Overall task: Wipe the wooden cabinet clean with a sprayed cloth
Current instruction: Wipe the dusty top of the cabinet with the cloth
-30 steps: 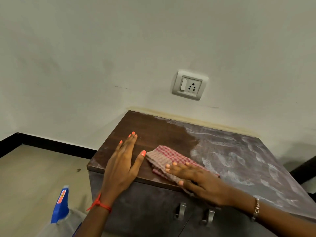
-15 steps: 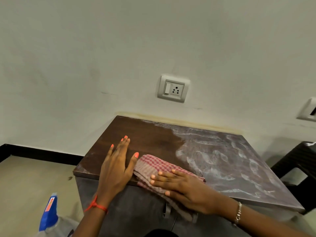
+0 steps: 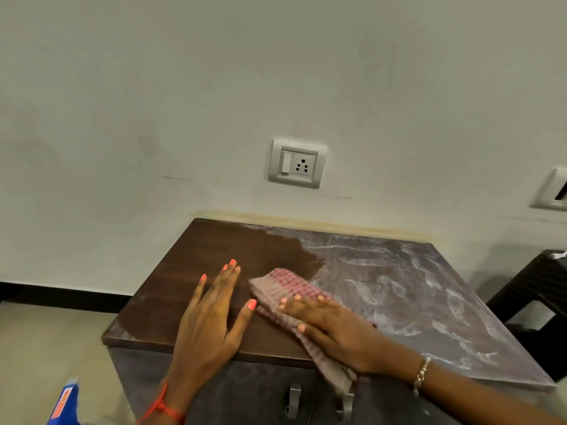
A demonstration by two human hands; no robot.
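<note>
The wooden cabinet [image 3: 221,250] stands against the wall; its left part is dark clean brown, its right part is streaked with whitish dust. A red-and-white checked cloth [image 3: 285,286] lies near the top's front edge, one end hanging over the front. My right hand [image 3: 334,326] presses flat on the cloth, fingers pointing left. My left hand [image 3: 211,314] rests flat on the clean wood just left of the cloth, fingers spread, holding nothing.
A blue spray bottle top [image 3: 63,403] shows at the lower left above the floor. A wall socket [image 3: 297,163] sits above the cabinet. Two metal door handles [image 3: 294,397] are on the cabinet front. A dark plastic stool [image 3: 540,289] stands at the right.
My right hand and the cloth have stayed near the front edge beside my left hand. The view has shifted a little to the right, bringing the stool into sight.
</note>
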